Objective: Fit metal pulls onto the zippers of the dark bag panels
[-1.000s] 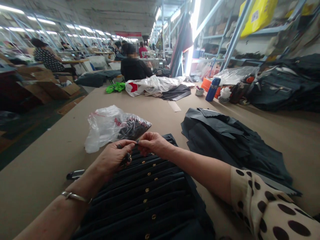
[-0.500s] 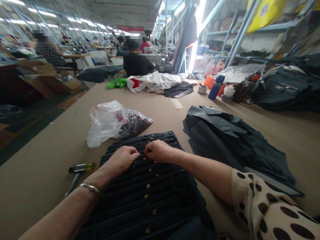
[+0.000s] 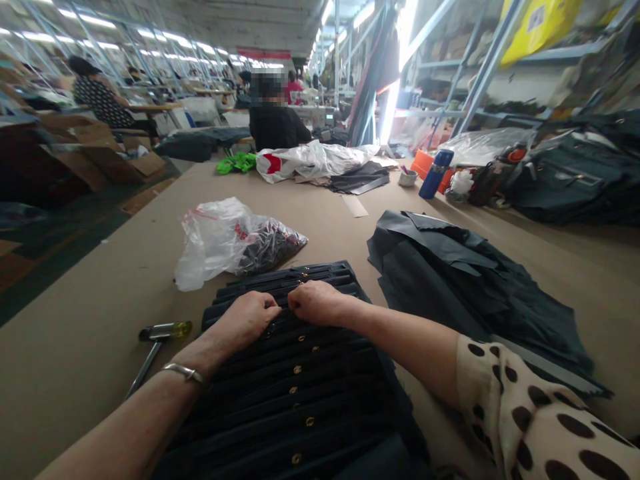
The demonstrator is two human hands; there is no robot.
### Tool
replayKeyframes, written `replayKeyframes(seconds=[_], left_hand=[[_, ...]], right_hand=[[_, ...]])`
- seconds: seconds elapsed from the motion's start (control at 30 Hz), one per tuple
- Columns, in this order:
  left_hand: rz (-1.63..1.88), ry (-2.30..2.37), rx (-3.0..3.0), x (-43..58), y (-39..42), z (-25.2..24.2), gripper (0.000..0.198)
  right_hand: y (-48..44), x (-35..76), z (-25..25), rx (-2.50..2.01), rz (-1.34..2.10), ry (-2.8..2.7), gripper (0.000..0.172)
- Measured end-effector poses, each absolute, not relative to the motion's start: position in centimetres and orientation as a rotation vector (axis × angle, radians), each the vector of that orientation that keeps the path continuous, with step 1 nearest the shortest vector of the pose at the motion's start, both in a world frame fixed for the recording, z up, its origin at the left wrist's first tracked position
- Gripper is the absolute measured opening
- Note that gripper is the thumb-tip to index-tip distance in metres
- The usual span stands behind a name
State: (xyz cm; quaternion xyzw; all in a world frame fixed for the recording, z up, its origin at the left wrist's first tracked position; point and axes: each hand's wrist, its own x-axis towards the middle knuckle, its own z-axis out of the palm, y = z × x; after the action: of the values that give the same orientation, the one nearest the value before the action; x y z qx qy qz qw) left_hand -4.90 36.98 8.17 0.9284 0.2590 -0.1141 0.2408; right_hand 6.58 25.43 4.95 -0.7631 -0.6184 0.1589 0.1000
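Both hands are over a stack of dark fabric pieces [image 3: 345,380], laid overlapping in rows, with small gold-coloured metal fittings [image 3: 297,369] down the middle. My left hand [image 3: 250,315] is closed in a pinch near the far part of the stack; a small dark shiny piece shows under its fingers. My right hand [image 3: 317,303] is closed just to the right, fingertips bent down at the fabric. A short gap separates the two sets of fingertips. What the fingers hold is too small and covered to name.
Left of the stack lies a hammer [image 3: 160,337] with a yellow tip. Beyond is a clear plastic bag [image 3: 215,240] with dark contents. Dark cut fabric [image 3: 465,280] is piled at right. Farther back stand a blue bottle [image 3: 437,175] and a small cup [image 3: 407,178]. A person [image 3: 275,123] sits beyond the table.
The view has shifted slightly. Both hands stay over nearly the same spot on the stack, with only small finger movement; a gold fitting between the fingertips no longer shows.
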Motion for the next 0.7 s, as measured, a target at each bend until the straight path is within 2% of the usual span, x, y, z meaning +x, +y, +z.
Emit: replayKeyframes(seconds=[0.33, 0.43, 0.6, 0.7], left_hand=[[-0.191, 0.759, 2.455, -5.7, 38.6, 7.4, 0.02], [-0.144, 0.767, 2.345, -6.3, 37.9, 8.3, 0.033], [-0.112, 0.779, 1.824, -7.1, 35.4, 9.4, 0.059], [-0.121, 0.735, 1.568, -7.1, 34.6, 9.4, 0.065]], right_hand=[[25.1, 6.7, 5.2, -2.214, 0.472, -1.681, 0.017], [24.6, 6.3, 5.1, -1.999, 0.461, -1.456, 0.016], [24.3, 4.6, 4.4, -1.439, 0.938, -0.963, 0.019], [24.3, 3.8, 4.3, -1.203, 1.019, -0.85, 0.019]])
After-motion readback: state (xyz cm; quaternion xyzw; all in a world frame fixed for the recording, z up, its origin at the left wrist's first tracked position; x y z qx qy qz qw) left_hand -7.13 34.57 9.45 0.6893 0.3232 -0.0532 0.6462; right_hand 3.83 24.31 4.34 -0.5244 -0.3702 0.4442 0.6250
